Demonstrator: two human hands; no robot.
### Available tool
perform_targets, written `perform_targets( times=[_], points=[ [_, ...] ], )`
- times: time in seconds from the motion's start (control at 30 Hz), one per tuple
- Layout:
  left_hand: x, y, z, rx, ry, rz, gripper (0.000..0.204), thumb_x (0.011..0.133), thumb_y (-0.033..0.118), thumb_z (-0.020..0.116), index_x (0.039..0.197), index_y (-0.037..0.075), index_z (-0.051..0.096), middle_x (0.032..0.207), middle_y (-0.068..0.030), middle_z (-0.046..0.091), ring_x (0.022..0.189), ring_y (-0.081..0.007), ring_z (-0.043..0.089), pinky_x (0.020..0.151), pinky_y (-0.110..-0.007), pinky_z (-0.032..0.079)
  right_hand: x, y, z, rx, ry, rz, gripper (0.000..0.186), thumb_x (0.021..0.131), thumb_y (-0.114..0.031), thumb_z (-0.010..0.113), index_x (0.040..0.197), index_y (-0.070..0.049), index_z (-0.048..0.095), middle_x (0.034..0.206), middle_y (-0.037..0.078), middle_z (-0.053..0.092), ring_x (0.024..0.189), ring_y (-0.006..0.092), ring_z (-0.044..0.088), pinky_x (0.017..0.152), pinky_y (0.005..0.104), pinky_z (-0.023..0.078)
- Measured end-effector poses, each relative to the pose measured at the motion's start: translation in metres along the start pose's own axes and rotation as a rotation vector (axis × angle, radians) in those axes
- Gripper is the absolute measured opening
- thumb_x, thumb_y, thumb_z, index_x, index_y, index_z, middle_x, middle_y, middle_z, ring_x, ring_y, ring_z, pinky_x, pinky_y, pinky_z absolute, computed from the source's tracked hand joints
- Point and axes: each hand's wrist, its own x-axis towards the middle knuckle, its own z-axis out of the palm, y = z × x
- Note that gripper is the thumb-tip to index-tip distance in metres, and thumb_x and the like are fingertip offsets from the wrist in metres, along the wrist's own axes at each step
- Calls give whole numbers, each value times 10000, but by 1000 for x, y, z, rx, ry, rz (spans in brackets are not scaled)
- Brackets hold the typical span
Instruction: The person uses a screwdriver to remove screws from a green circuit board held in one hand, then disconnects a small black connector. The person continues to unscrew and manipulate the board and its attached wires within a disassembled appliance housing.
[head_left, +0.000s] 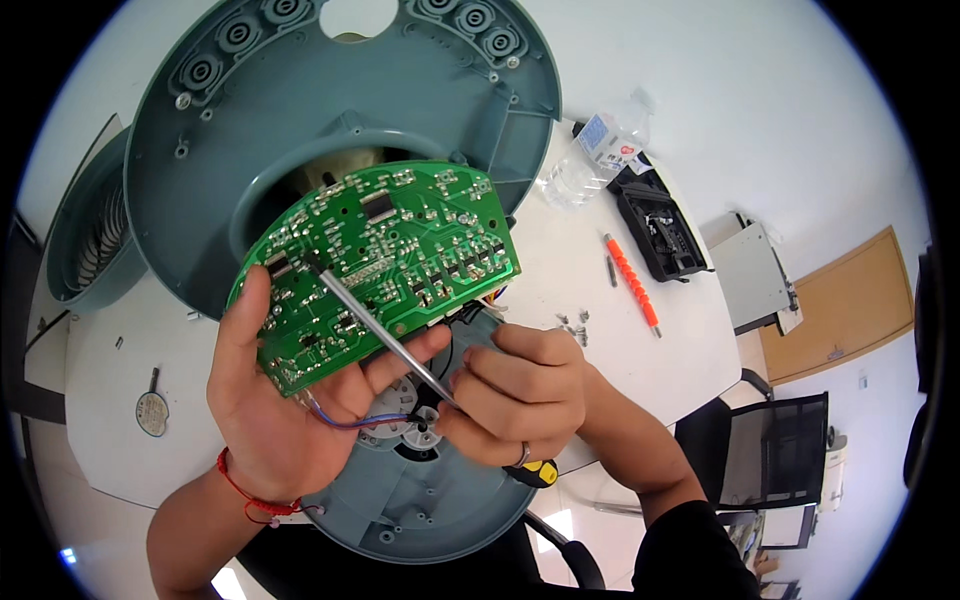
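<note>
A green circuit board point(440, 262), dense with small soldered parts, is tilted up in my left hand point(275, 420). The thumb lies over its left edge and the fingers support it from beneath. My right hand point(520, 395) is wrapped round a screwdriver point(385, 338), whose yellow-and-black handle end shows below the fist. Its dark tip is at the board's upper left area; whether it touches cannot be made out. Coloured wires point(350, 424) run from under the board towards a grey-green round base point(400, 525). Beyond the board stands a large grey-green round housing point(465, 120) with a central opening.
On the white table point(105, 375), to the right, are a clear plastic bottle point(590, 160), a black bit case point(655, 222), an orange flexible shaft point(632, 285) and several small screws point(582, 334). A small round tag-like piece point(152, 413) lies left. A mesh chair point(770, 450) stands right.
</note>
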Motion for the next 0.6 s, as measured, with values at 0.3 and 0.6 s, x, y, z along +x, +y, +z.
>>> perform_targets(
  times=[0.3, 0.6],
  points=[
    [2, -2, -1, -5, 37, 14, 651, 1028, 523, 345, 1489, 66, 400, 1456, -169, 515, 1320, -357, 528, 1110, -544, 431, 1, -3, 2, 116, -5, 47, 161, 777, -98, 751, 920, -105, 676, 928, 60, 584, 796, 226, 605, 660, 329, 509],
    [0, -4, -6, 16, 44, 69, 658, 1005, 514, 381, 1459, 40, 423, 1397, -171, 564, 1260, -338, 585, 1082, -511, 476, 6, -7, 2, 137, -51, 26, 181, 777, -130, 769, 935, -120, 680, 923, 53, 590, 783, 208, 603, 661, 323, 507]
  ],
)
